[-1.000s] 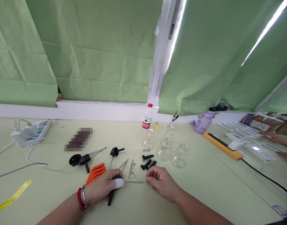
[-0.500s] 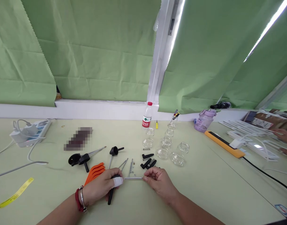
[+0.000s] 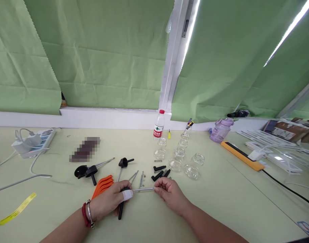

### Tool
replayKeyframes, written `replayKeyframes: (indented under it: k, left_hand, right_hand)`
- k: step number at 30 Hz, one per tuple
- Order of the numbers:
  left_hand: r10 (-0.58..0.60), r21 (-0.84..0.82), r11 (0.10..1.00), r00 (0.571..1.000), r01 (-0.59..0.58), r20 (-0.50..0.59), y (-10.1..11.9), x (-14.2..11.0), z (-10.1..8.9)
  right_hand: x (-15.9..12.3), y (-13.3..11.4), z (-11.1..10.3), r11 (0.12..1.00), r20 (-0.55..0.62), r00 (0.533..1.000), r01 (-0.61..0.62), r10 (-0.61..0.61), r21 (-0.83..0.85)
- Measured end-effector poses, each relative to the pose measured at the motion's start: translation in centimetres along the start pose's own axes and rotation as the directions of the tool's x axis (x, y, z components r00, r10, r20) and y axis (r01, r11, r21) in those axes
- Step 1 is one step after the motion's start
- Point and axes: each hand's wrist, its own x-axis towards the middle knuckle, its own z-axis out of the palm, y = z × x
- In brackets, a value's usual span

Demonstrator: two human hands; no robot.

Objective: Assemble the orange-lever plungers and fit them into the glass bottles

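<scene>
My left hand (image 3: 109,201), with a bandaged fingertip and wrist bangles, is closed around a black handle (image 3: 121,210) from which a thin metal rod (image 3: 143,189) sticks out to the right. My right hand (image 3: 169,195) pinches the free end of that rod. Both hover just above the pale green table (image 3: 220,202). Orange plastic pieces (image 3: 102,185) lie beside my left hand. Loose metal rods (image 3: 141,177), small black parts (image 3: 159,172) and tiny screws lie just beyond my fingers.
Several small glass jars (image 3: 179,160) stand beyond the parts, with a water bottle (image 3: 158,125) and a purple jug (image 3: 220,129) further back. Black knobbed tools (image 3: 87,171) lie left. A power strip (image 3: 33,143) with cables sits far left, an orange-edged bar (image 3: 241,156) right.
My right hand moved left from empty air onto the rod's free end and pinched it. The rod and my left hand rose slightly. A co-worker's hands at the far right left the view.
</scene>
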Motion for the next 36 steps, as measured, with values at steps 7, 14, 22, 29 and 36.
replayKeyframes:
  k: [7,14,22,29,36]
  left_hand:
    - [0.030,0.049,0.998,0.999,-0.028,-0.036,0.0,0.7,-0.2]
    - [0.042,0.070,0.997,0.999,-0.041,-0.015,-0.5,1.1,-0.6]
    - [0.071,0.150,0.986,0.998,-0.069,-0.003,-0.5,0.7,-0.6]
    - [0.049,0.241,0.970,0.999,-0.042,-0.020,0.0,0.4,-0.4]
    - [0.081,0.254,0.964,0.996,-0.073,-0.023,0.2,0.0,-0.4]
  right_hand:
    - [1.0,0.0,-0.2,0.997,0.006,0.998,-0.057,0.057,0.053]
    - [1.8,0.5,0.0,0.994,-0.028,0.996,-0.079,0.081,0.071]
    - [0.8,0.3,0.1,0.999,-0.050,0.998,-0.031,0.033,0.043]
    - [0.5,0.5,0.2,0.999,-0.036,0.999,-0.035,0.037,0.040]
    - [0.4,0.5,0.3,1.000,-0.027,0.999,-0.029,0.029,0.005]
